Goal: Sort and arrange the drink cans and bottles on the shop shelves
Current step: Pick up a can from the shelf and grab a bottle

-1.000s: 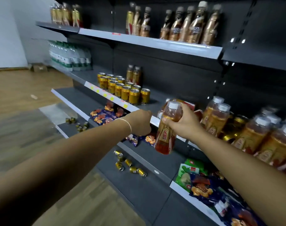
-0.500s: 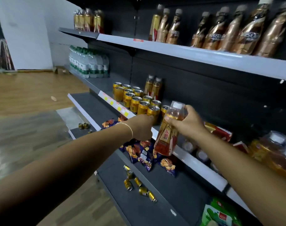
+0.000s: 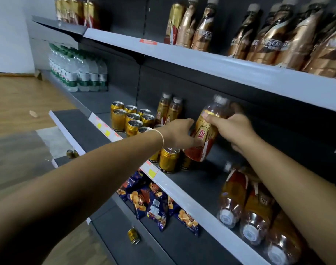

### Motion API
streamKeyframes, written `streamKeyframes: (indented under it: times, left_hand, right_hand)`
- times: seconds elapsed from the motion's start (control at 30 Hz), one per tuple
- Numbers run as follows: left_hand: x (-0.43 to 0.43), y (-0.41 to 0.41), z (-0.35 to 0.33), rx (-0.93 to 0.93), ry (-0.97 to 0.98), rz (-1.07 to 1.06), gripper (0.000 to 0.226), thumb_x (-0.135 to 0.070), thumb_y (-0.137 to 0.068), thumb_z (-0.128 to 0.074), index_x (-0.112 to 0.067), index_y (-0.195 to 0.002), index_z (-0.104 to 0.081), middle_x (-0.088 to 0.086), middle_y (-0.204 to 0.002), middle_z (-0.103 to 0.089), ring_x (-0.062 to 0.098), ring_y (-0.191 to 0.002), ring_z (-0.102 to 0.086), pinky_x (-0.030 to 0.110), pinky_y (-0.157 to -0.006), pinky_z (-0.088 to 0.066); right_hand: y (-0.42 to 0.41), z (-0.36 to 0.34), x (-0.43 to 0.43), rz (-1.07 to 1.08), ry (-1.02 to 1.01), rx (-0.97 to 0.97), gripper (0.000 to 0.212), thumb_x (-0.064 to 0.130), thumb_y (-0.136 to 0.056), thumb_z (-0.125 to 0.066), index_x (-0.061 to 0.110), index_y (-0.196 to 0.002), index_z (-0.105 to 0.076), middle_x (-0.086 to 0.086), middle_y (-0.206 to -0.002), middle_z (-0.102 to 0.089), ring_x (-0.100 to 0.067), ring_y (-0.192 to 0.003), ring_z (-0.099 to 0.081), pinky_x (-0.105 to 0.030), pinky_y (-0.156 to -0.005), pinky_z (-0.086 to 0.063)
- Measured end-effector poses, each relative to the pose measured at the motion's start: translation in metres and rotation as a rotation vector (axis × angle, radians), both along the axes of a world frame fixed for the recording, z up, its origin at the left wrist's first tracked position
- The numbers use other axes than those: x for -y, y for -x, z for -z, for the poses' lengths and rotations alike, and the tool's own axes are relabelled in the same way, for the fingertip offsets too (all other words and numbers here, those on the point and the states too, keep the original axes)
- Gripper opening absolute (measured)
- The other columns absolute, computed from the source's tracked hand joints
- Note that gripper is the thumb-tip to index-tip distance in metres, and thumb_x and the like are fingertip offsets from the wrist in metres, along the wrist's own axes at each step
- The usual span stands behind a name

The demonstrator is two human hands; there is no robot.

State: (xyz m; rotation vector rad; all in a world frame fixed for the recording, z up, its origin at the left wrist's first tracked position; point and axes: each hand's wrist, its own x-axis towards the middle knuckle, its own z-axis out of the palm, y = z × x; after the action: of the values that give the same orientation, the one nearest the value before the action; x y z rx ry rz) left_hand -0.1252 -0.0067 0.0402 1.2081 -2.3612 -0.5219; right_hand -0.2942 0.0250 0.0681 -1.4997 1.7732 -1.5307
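**Head view: right hand [image 3: 234, 131] holds a tea bottle [image 3: 203, 136] over the middle shelf [image 3: 184, 190]**

The right hand is wrapped round the upper half of the bottle, thumb across the gold band under its neck. The bottle is tilted, cap leaning up and to the right, red base low over the dark shelf board. Whether the base touches the board cannot be told.

The left hand [image 3: 179, 133], with a thin bracelet [image 3: 162, 137] on the wrist, reaches in from the left, its knuckles right against the bottle's side. Its fingers curl away from the camera, so it cannot be told whether they hold anything.

Gold cans [image 3: 132, 121] stand in rows on the same shelf, left of the hands. One more can [image 3: 169, 159] stands at the front edge, just beside the bottle's base. Two like bottles [image 3: 170, 109] stand upright at the back, behind the cans. Farther left on the shelf is a block of water bottles [image 3: 81, 73].

On the right of the shelf, under the right forearm, several bottles [image 3: 249, 209] lie on their sides, caps toward the camera. The top shelf carries brown coffee bottles [image 3: 259, 41]. Snack bags [image 3: 155, 203] lie on the shelf below, and a single can [image 3: 133, 236] lies on its side lower down.
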Motion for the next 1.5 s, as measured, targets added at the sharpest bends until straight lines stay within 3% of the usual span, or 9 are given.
streamKeyframes:
  times: [0.13, 0.27, 0.4, 0.5, 0.57, 0.7, 0.9, 1.0, 1.5]
  left_hand:
    - [0.038, 0.025, 0.0, -0.216, -0.02, -0.01, 0.058, -0.066, -0.064, -0.078, -0.025, -0.1, -0.057, -0.011, -0.091, -0.063, 0.005, -0.083, -0.06, 0.02, -0.063, -0.046]
    - [0.08, 0.04, -0.002, -0.301, -0.049, 0.061, 0.048, -0.056, -0.061, -0.081, -0.026, -0.095, -0.067, -0.013, -0.084, -0.067, 0.001, -0.076, -0.062, 0.01, -0.051, -0.045]
    - [0.125, 0.046, -0.008, -0.127, -0.137, 0.163, 0.047, -0.05, -0.077, -0.074, -0.023, -0.115, -0.068, -0.009, -0.107, -0.068, 0.006, -0.103, -0.062, 0.019, -0.088, -0.051]
    - [0.157, 0.038, -0.006, -0.149, -0.182, 0.139, 0.044, -0.053, -0.07, -0.081, -0.02, -0.096, -0.068, -0.006, -0.1, -0.068, 0.009, -0.095, -0.063, 0.021, -0.084, -0.052]
    - [0.173, 0.031, 0.0, -0.258, -0.277, 0.119, 0.04, -0.046, -0.061, -0.089, -0.022, -0.081, -0.063, -0.004, -0.092, -0.07, 0.011, -0.088, -0.067, 0.026, -0.082, -0.057]
    - [0.201, 0.025, 0.01, -0.316, -0.382, 0.103, 0.054, -0.042, -0.058, -0.092, -0.016, -0.098, -0.066, -0.003, -0.095, -0.07, 0.009, -0.085, -0.067, 0.023, -0.074, -0.056]
    - [0.231, 0.029, 0.034, -0.195, -0.264, 0.045, 0.036, -0.044, -0.063, -0.087, -0.022, -0.075, -0.062, -0.003, -0.08, -0.064, 0.007, -0.073, -0.059, 0.021, -0.058, -0.05]
    - [0.239, 0.031, 0.044, -0.129, -0.202, 0.048, 0.035, -0.038, -0.069, -0.085, -0.021, -0.069, -0.055, -0.003, -0.075, -0.056, 0.016, -0.082, -0.06, 0.027, -0.075, -0.055]
    - [0.256, 0.028, 0.069, 0.011, -0.104, 0.107, 0.053, -0.054, -0.062, -0.087, -0.014, -0.087, -0.064, -0.001, -0.082, -0.058, 0.018, -0.078, -0.057, 0.028, -0.07, -0.05]
  right_hand:
    - [-0.004, -0.005, 0.024, 0.037, -0.006, 0.044, 0.056, 0.042, -0.064, -0.091, 0.036, -0.105, -0.053, 0.017, -0.087, -0.066, -0.003, -0.079, -0.068, -0.018, -0.056, -0.053]
    - [-0.01, -0.001, 0.048, 0.156, -0.012, -0.006, 0.074, 0.046, -0.062, -0.09, 0.032, -0.126, -0.054, 0.015, -0.097, -0.066, -0.009, -0.093, -0.066, -0.035, -0.086, -0.056]
    - [-0.017, 0.004, 0.066, 0.29, -0.042, -0.196, 0.08, 0.058, -0.07, -0.081, 0.031, -0.138, -0.047, 0.005, -0.131, -0.062, -0.017, -0.114, -0.061, -0.029, -0.091, -0.046]
    - [-0.023, 0.013, 0.07, 0.314, -0.055, -0.227, 0.07, 0.061, -0.081, -0.069, 0.034, -0.141, -0.044, 0.013, -0.123, -0.058, -0.009, -0.104, -0.055, -0.026, -0.086, -0.039]
    - [-0.025, 0.022, 0.07, 0.348, -0.106, -0.237, 0.054, 0.065, -0.086, -0.06, 0.038, -0.131, -0.051, 0.016, -0.109, -0.057, -0.007, -0.096, -0.052, -0.028, -0.085, -0.038]
    - [-0.03, 0.045, 0.073, 0.435, -0.229, -0.232, 0.027, 0.061, -0.092, -0.055, 0.034, -0.089, -0.056, 0.016, -0.082, -0.061, -0.01, -0.08, -0.058, -0.028, -0.077, -0.041]
    - [-0.039, 0.073, 0.081, 0.479, -0.29, -0.269, 0.055, 0.051, -0.096, -0.055, 0.012, -0.135, -0.055, -0.005, -0.115, -0.067, -0.022, -0.109, -0.063, -0.039, -0.101, -0.049]
    - [-0.042, 0.081, 0.085, 0.491, -0.301, -0.269, 0.051, 0.05, -0.095, -0.056, 0.014, -0.131, -0.058, -0.003, -0.113, -0.067, -0.019, -0.106, -0.063, -0.036, -0.098, -0.05]
    - [-0.053, 0.114, 0.088, 0.481, -0.415, -0.454, 0.021, 0.039, -0.089, -0.07, 0.02, -0.097, -0.074, 0.006, -0.102, -0.073, -0.011, -0.097, -0.065, -0.024, -0.085, -0.047]
